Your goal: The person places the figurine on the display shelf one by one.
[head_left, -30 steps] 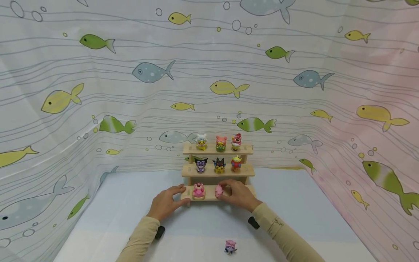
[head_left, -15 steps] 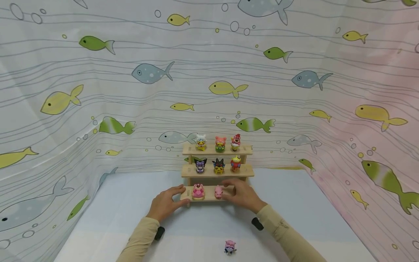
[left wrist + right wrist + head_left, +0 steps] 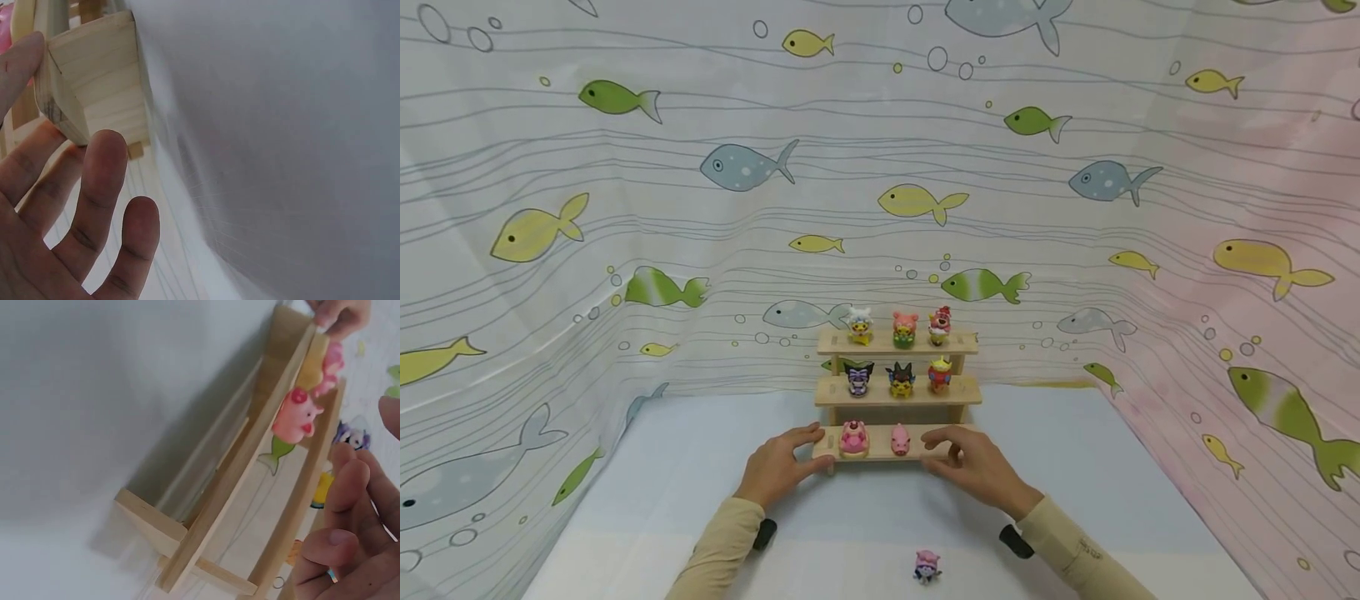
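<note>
A small pink pig figurine stands on the bottom step of a three-tier wooden display stand, right of a pink figurine with a cream base. My left hand holds the left end of that bottom step between thumb and fingers; in the left wrist view, the thumb meets the wood while two other fingers stand free. Just right of the pig, apart from it, my right hand has its fingers loosely bent with nothing between them. A pink-hooded figurine stands on the table in front.
Several figurines, among them a purple-black one and a red-hatted one, fill the stand's middle and top tiers. Behind the white table hangs a fish-patterned cloth. A black wrist device sits below the right sleeve.
My right hand has let go of the pink pig and drawn back to the right. The pig now stands alone on the bottom step. My left hand has stayed in place.
</note>
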Motion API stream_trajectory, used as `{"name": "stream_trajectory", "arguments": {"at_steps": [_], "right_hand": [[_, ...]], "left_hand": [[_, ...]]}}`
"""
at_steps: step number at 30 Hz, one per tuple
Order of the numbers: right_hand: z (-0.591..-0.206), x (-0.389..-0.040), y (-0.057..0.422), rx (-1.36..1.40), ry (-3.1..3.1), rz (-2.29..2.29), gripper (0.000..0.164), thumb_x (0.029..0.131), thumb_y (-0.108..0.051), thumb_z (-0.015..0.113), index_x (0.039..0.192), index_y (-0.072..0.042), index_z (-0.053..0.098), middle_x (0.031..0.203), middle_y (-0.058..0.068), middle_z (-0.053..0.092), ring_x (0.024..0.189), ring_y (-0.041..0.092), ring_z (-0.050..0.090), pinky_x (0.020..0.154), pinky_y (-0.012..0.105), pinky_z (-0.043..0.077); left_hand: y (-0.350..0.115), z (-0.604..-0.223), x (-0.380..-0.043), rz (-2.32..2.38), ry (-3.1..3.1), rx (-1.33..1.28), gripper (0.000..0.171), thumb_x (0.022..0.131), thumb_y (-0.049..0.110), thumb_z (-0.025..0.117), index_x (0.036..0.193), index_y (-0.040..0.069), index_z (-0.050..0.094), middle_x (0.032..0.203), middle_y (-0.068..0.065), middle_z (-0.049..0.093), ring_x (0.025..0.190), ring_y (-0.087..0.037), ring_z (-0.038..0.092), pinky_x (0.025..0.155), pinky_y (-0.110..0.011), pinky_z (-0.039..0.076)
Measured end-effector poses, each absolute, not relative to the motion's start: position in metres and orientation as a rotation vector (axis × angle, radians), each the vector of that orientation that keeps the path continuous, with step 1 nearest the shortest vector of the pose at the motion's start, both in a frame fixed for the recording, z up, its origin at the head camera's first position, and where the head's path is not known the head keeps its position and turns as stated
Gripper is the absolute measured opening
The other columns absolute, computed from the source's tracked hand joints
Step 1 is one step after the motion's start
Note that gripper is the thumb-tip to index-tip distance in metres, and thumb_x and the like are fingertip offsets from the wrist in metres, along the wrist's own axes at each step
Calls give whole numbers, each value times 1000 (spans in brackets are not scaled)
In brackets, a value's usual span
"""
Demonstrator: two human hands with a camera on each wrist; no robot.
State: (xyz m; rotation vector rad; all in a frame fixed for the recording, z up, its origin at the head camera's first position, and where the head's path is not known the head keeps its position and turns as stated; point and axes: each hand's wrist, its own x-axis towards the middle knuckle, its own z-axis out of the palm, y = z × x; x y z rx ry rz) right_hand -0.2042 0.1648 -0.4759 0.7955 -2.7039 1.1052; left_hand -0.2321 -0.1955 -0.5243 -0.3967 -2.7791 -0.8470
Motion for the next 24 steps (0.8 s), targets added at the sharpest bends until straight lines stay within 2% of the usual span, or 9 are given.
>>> {"name": "stream_trajectory", "arguments": {"at_steps": [6,13,18,24], "right_hand": [[-477,-184,173,791,-2713,1147,34,94,-43,73,124,-26,69,112,-13,70,74,5,57,62,25,50],[-486,-164,182,818,-2710,1226,22,98,-35,69,120,-31,67,110,-8,72,76,5,59,66,35,54],[-493,-149,184,915,-2696,1262,23,98,-37,69,121,-33,66,109,-6,72,72,3,57,65,34,53],[-497,-133,183,1066,-2674,1265,31,94,-33,75,124,-33,64,108,-2,72,71,3,56,61,30,51]], "left_hand": [[-196,-523,-233,-862,-2777,-404,63,80,61,78,130,23,72,141,9,61,129,-28,58,93,-52,54],[-197,-523,-231,-864,-2778,-407,65,80,63,76,130,23,72,141,9,61,130,-28,58,94,-52,53],[-198,-524,-231,-863,-2770,-411,64,80,63,77,130,22,72,141,9,61,129,-29,58,95,-52,53],[-198,-525,-232,-869,-2767,-416,64,80,63,76,130,23,71,141,9,61,129,-28,58,95,-52,53]]}}
